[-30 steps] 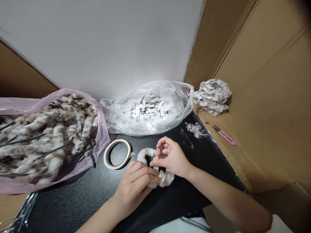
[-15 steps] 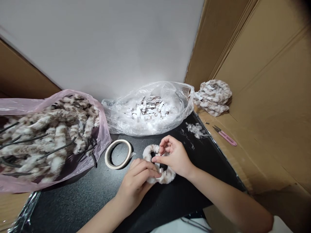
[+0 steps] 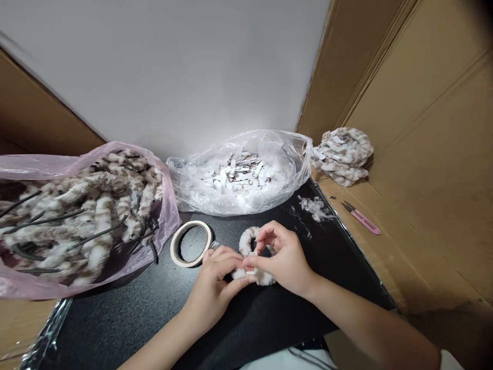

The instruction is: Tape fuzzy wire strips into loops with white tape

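A fluffy beige-and-white ring [image 3: 246, 238] of furry cord lies on the black table in front of me. My left hand [image 3: 213, 277] has its thumb and fingers closed on the ring's near left side. From the right, my right hand [image 3: 285, 259] pinches a small white tag [image 3: 252, 254] against the ring, its other fingers curled. The fingertips partly cover the tag and the ring's middle. Just left of the ring is a roll of cream masking tape [image 3: 176, 250], lying flat near my left knuckles.
At left, a pink plastic bag [image 3: 175, 213] holds furry cords with dark ends. A clear bag [image 3: 192, 200] of white tags stands at the back. On the right are stacked furry rings [image 3: 348, 154], pink thread snips [image 3: 365, 222] and loose fluff [image 3: 316, 206]. Cardboard walls the right side.
Both hands have come closer together over the ring. My left thumb now shows along its near side, and the ring looks turned. The whole view has shifted slightly.
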Demonstrator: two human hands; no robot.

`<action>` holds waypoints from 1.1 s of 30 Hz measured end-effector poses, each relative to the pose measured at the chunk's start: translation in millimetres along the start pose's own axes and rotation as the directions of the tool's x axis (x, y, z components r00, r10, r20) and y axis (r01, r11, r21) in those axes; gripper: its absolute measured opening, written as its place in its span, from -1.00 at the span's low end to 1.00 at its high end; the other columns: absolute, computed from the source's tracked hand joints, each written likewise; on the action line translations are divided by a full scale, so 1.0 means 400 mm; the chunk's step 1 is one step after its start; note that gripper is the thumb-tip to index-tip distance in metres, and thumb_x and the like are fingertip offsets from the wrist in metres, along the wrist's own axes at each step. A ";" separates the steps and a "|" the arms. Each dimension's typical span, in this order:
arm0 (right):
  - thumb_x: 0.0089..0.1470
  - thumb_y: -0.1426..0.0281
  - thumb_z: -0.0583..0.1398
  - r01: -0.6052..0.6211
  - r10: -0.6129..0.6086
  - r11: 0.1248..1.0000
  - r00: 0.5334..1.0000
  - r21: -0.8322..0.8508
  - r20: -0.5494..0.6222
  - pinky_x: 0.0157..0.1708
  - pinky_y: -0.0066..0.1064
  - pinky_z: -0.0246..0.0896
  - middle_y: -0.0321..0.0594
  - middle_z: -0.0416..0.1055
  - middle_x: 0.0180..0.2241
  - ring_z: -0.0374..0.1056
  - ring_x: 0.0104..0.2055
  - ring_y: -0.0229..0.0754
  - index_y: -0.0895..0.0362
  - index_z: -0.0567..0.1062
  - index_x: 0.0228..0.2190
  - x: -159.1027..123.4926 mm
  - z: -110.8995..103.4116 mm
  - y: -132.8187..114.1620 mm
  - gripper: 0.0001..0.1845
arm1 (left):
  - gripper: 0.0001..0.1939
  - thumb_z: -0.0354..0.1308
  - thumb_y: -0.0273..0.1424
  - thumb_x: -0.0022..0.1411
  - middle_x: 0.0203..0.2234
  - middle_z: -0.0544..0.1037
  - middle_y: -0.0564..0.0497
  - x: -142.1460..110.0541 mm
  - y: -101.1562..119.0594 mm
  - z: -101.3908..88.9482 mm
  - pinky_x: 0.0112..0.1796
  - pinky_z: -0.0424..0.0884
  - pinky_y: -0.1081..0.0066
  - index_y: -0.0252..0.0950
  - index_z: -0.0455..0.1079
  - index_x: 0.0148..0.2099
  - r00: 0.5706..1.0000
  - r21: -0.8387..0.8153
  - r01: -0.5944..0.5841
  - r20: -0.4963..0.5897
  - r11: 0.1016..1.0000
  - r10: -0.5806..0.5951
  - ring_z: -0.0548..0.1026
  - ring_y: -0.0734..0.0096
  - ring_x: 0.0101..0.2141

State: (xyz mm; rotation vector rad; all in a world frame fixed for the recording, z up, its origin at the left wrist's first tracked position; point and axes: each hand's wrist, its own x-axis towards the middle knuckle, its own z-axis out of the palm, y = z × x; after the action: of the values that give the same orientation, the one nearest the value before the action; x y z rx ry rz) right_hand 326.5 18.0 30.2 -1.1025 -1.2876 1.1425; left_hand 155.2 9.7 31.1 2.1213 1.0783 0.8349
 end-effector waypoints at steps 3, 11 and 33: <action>-0.30 0.42 0.44 0.041 -0.041 0.999 0.999 0.018 -0.009 -0.45 -0.46 0.29 -0.40 0.33 -0.51 0.32 -0.51 -0.31 0.09 0.34 -0.47 -0.004 0.000 -0.004 -0.61 | -0.80 0.21 -0.28 0.22 -0.52 0.54 0.03 -0.003 0.009 0.002 -0.33 0.27 0.34 -0.28 0.46 -0.39 0.999 -0.072 0.015 -0.030 0.997 -0.017 0.42 0.36 -0.42; -0.32 0.40 0.46 0.007 -0.008 0.996 1.000 0.093 0.014 -0.49 -0.48 0.26 -0.40 0.32 -0.51 0.32 -0.53 -0.33 0.09 0.32 -0.48 -0.005 -0.003 -0.010 -0.57 | -0.83 0.23 -0.38 0.19 -0.56 0.47 0.08 -0.006 0.011 -0.004 -0.32 0.22 0.37 -0.29 0.40 -0.45 0.998 -0.127 -0.061 -0.035 0.990 0.057 0.38 0.44 -0.45; -0.05 0.44 0.36 0.597 -0.556 0.787 0.796 -0.159 0.237 -0.38 -0.39 0.39 -0.28 0.41 -0.49 0.35 -0.47 -0.27 0.10 0.42 -0.41 -0.013 -0.020 0.023 -0.80 | -0.64 -0.22 -0.25 0.39 -0.48 0.32 0.06 -0.010 0.005 -0.011 -0.25 0.17 0.33 -0.26 0.18 -0.42 0.913 -0.101 0.269 0.344 0.958 -0.220 0.24 0.34 -0.37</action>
State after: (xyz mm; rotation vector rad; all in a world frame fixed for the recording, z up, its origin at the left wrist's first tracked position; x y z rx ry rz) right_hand 334.6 14.3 20.4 -0.6784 -1.7783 0.6404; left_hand 151.1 6.4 34.4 1.8688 1.0413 0.4062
